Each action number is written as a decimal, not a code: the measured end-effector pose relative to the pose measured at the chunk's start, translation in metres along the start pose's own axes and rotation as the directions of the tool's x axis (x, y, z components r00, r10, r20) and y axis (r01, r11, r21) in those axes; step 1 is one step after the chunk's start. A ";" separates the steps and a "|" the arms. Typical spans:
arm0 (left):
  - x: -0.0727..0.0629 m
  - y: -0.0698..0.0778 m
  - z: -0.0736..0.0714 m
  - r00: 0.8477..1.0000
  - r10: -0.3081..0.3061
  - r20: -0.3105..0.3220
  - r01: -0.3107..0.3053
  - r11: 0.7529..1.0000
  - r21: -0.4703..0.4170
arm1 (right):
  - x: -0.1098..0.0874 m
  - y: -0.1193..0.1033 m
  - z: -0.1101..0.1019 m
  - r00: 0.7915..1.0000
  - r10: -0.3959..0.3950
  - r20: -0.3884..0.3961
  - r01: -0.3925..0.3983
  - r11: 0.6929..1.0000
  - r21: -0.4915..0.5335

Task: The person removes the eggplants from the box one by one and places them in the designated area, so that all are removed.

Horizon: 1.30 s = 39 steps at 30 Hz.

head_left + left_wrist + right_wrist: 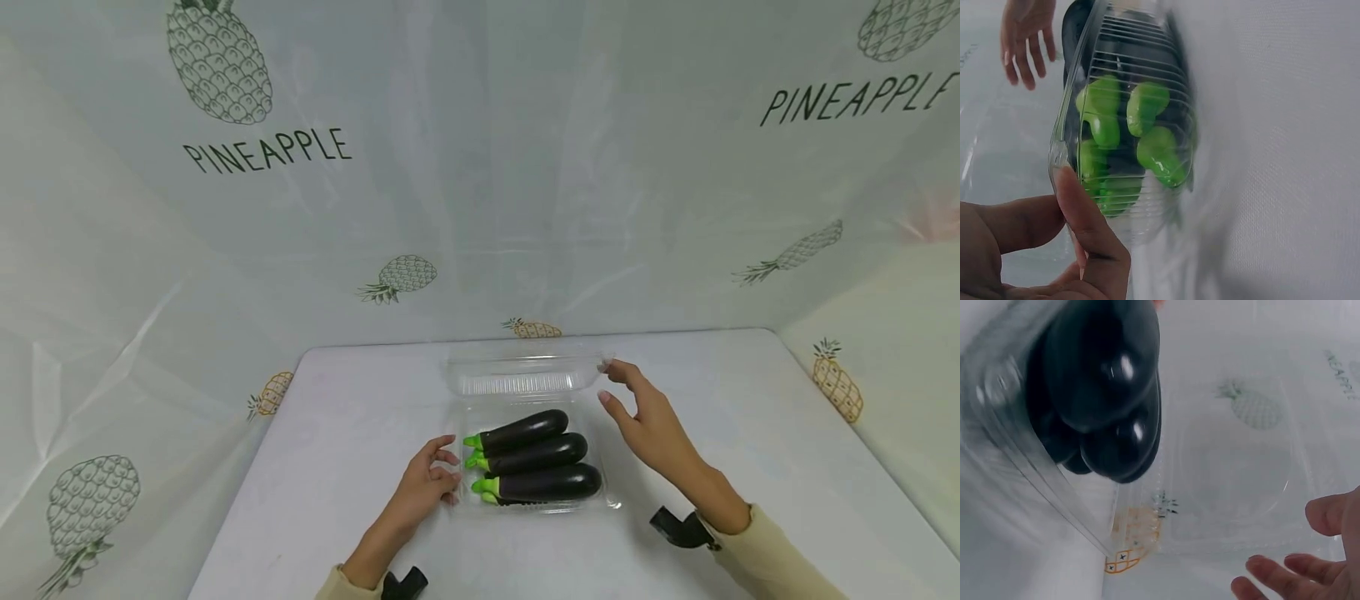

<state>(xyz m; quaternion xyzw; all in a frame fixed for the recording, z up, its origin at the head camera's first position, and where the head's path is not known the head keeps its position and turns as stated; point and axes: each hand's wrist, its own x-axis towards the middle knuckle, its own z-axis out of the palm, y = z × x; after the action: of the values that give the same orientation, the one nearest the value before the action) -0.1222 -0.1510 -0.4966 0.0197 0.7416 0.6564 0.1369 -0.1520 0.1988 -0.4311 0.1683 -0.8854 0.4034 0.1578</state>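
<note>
A clear plastic clamshell container (611,503) lies with its lid (517,383) folded back on the far side. Inside its base are several dark eggplants (551,482), their green stem ends (1102,103) toward the left. My left hand (420,490) pinches the base's left rim between thumb and finger, seen close up in the left wrist view. Beside the lid's right edge is my right hand (654,425), fingers spread and holding nothing. Its fingertips are close to that edge; whether they touch it I cannot tell.
A white table (360,417) lies under the container. Behind and at the sides hangs a pale sheet (525,167) printed with pineapples. Each wrist wears a black camera mount, one (678,527) on the right and one (405,583) on the left.
</note>
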 end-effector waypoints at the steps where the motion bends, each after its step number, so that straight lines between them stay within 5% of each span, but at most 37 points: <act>1: 0.000 0.000 0.000 1.000 -0.007 0.003 0.007 1.000 -0.001 | 0.002 0.002 0.001 1.000 -0.016 -0.004 0.016 1.000 0.010; 6: -0.003 0.001 -0.003 0.999 -0.041 0.021 0.042 0.999 -0.028 | 0.012 0.011 0.003 0.998 -0.057 -0.011 0.058 0.998 0.032; 19: -0.004 -0.001 -0.010 0.989 -0.080 0.127 0.089 0.994 -0.060 | 0.017 0.028 0.012 0.994 -0.008 0.107 0.002 0.998 0.056; 39: -0.014 -0.001 -0.011 0.979 -0.091 0.182 0.110 0.989 -0.099 | 0.011 0.052 0.028 0.943 0.121 0.312 -0.141 0.989 0.044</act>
<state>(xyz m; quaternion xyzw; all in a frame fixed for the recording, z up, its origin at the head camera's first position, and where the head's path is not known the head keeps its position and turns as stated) -0.1114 -0.1645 -0.4941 0.0331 0.6898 0.6835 0.2363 -0.1885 0.2078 -0.4783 0.1751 -0.8947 0.4107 -0.0149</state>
